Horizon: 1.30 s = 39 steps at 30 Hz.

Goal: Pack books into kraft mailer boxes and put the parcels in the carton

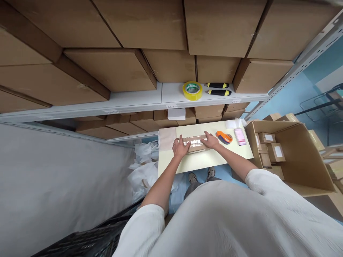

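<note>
The left hand [180,147] and right hand [211,140] lay flat and open on the box [196,143]; even pressure looked best to steady it on the table [203,162].

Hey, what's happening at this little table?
A person has the left hand and right hand laid flat on a small taped cardboard box on a cream table. An orange tape dispenser and a pink packet lie to its right. An open carton beside the table holds similar small boxes.
</note>
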{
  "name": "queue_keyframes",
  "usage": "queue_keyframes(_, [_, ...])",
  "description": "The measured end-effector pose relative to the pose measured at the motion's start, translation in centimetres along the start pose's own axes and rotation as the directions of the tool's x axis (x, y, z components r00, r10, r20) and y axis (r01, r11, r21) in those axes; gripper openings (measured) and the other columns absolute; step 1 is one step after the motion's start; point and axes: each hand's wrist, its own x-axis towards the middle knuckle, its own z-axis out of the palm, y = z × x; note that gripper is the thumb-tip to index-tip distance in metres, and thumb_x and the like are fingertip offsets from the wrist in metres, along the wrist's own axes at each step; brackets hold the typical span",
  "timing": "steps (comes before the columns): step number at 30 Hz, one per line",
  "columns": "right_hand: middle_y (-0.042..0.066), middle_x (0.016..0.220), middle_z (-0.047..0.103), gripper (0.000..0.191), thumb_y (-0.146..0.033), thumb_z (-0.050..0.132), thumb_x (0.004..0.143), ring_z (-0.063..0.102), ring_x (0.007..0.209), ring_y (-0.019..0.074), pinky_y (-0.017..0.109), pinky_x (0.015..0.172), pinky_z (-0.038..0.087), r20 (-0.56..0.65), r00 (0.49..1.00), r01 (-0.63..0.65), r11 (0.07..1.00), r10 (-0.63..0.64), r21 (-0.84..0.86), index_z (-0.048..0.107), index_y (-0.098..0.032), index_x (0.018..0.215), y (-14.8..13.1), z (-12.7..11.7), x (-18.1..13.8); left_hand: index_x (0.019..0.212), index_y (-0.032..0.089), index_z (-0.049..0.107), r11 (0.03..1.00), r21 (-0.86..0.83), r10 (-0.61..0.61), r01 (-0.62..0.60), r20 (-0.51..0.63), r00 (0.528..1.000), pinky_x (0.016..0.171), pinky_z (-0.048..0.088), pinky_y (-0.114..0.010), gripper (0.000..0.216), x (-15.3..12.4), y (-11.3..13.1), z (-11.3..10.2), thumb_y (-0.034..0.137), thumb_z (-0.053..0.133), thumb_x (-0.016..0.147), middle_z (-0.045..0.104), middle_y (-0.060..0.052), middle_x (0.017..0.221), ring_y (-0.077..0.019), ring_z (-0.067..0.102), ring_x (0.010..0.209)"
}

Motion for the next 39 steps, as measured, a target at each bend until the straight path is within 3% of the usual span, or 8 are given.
queue_keyframes(4, [0.019,0.147,0.063,0.059,-0.060,0.039,0.113,0.071,0.117,0.0296,0.033,0.087,0.055,-0.007,1.000,-0.012,1.000,0.012,-0.001,0.046,-0.023,0.159,-0.4,0.5,0.3,0.171,0.019,0.035,0.998,-0.064,0.027,-0.022,0.072,0.997,0.110,0.051,-0.052,0.081,0.4,-1.0,0.7,0.060,0.050,0.102,0.061,-0.023,0.147,-0.0405,0.062,0.135])
queue_keyframes(10, [0.017,0.148,0.064,0.053,-0.041,0.035,0.116,0.068,0.124,0.0260,0.028,0.097,0.052,-0.003,0.998,0.058,0.996,-0.059,-0.068,0.041,-0.020,0.165,0.4,0.0,-0.2,0.167,0.021,0.040,0.980,-0.195,0.040,-0.023,0.085,0.996,0.108,0.053,-0.050,0.066,0.5,-1.8,1.4,0.047,0.040,0.107,0.067,-0.021,0.138,-0.0369,0.066,0.130])
queue_keyframes(15, [0.017,0.146,0.064,0.051,-0.033,0.036,0.113,0.067,0.125,0.0298,0.036,0.103,0.052,-0.127,0.991,0.046,0.997,-0.039,0.054,0.044,-0.021,0.162,0.0,-1.5,-1.4,0.157,0.024,0.047,0.959,-0.274,0.068,-0.067,-0.007,0.998,0.103,0.055,-0.049,0.053,0.0,-0.5,-0.8,0.041,0.039,0.108,0.064,-0.018,0.143,-0.0351,0.066,0.129])
queue_keyframes(20, [0.016,0.141,0.062,0.041,-0.041,0.030,0.114,0.068,0.114,0.0314,0.040,0.095,0.055,-0.280,0.959,0.010,0.986,0.038,0.166,0.047,-0.025,0.147,-0.6,-2.4,-2.4,0.127,0.024,0.053,0.955,-0.285,0.064,-0.085,-0.082,0.995,0.094,0.057,-0.046,0.036,-0.4,1.6,-3.0,0.051,0.036,0.111,0.064,-0.015,0.132,-0.0315,0.068,0.115])
queue_keyframes(26, [0.016,0.133,0.064,0.029,-0.042,0.034,0.112,0.068,0.107,0.0306,0.041,0.089,0.054,-0.209,0.972,-0.068,0.980,0.108,0.190,0.047,-0.023,0.130,0.2,0.6,-3.4,0.116,0.025,0.047,0.967,-0.231,0.097,-0.107,-0.053,0.994,0.097,0.056,-0.043,0.011,-2.0,0.8,-0.9,0.031,0.048,0.107,0.060,-0.014,0.124,-0.0288,0.068,0.114])
queue_keyframes(32, [0.013,0.118,0.073,0.027,-0.043,0.035,0.112,0.070,0.100,0.0299,0.039,0.083,0.052,-0.046,0.992,-0.111,0.982,0.119,0.151,0.048,-0.024,0.124,2.3,4.1,-4.0,0.122,0.025,0.044,0.983,-0.177,0.068,-0.040,0.155,0.986,0.090,0.058,-0.043,0.023,-3.9,-1.4,2.0,0.030,0.055,0.102,0.063,-0.013,0.127,-0.0286,0.071,0.105])
queue_keyframes(36, [0.015,0.125,0.070,0.029,-0.036,0.036,0.110,0.068,0.105,0.0297,0.041,0.087,0.055,-0.183,0.978,-0.066,0.978,0.103,0.199,0.054,-0.021,0.127,3.1,3.9,-2.9,0.130,0.021,0.047,0.982,-0.181,0.062,-0.046,0.085,0.994,0.103,0.056,-0.046,0.029,-2.8,-1.2,1.6,0.024,0.051,0.101,0.062,-0.017,0.134,-0.0316,0.067,0.124])
queue_keyframes(39, [0.018,0.141,0.063,0.037,-0.032,0.042,0.105,0.062,0.123,0.0321,0.045,0.102,0.054,-0.310,0.950,0.025,0.984,0.031,0.177,0.058,-0.019,0.135,2.9,2.7,-1.6,0.140,0.017,0.049,0.973,-0.195,0.126,-0.124,-0.002,0.992,0.116,0.050,-0.049,0.043,-1.3,-0.2,0.8,0.016,0.048,0.096,0.060,-0.021,0.144,-0.0325,0.060,0.137])
